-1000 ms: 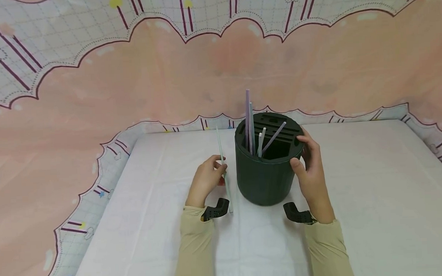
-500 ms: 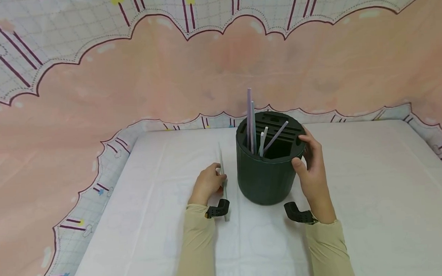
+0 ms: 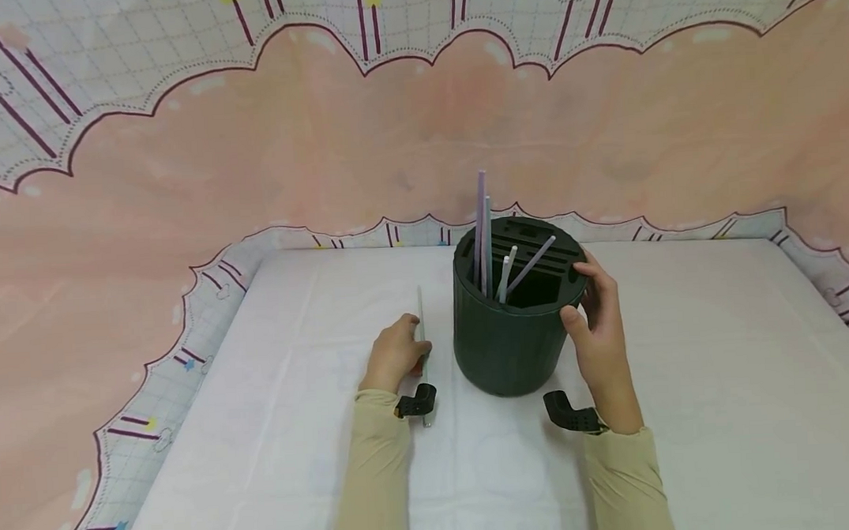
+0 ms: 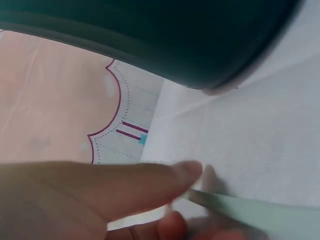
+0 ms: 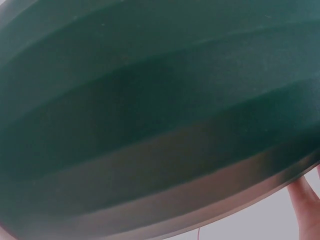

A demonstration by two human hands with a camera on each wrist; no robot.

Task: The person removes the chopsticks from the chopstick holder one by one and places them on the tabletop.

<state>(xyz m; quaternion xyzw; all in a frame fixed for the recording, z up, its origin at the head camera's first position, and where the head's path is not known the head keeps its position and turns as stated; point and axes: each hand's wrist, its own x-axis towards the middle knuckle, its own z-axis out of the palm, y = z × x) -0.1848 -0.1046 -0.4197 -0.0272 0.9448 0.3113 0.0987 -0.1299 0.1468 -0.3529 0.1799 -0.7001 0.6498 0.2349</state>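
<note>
My left hand (image 3: 395,355) pinches a thin pale green straw (image 3: 420,305) close over the table, left of the holder. In the left wrist view, the straw (image 4: 270,215) runs from under the thumb toward the lower right. A dark green round holder (image 3: 509,348) with a slotted top stands upright on the table. My right hand (image 3: 601,320) grips its right side, thumb at the near rim and fingers around the far side. Its wall fills most of the right wrist view. Several purple and pale blue straws (image 3: 481,215) stick up from the holder's open compartment.
A white cloth (image 3: 291,460) covers the table. Behind it hangs a peach-coloured patterned cloth (image 3: 405,147), which also runs down the left side. Each wrist wears a black camera mount (image 3: 572,413).
My left hand has come down and slightly nearer with the straw, which now lies lower, almost straight away from me. My right hand and the holder have stayed about the same.
</note>
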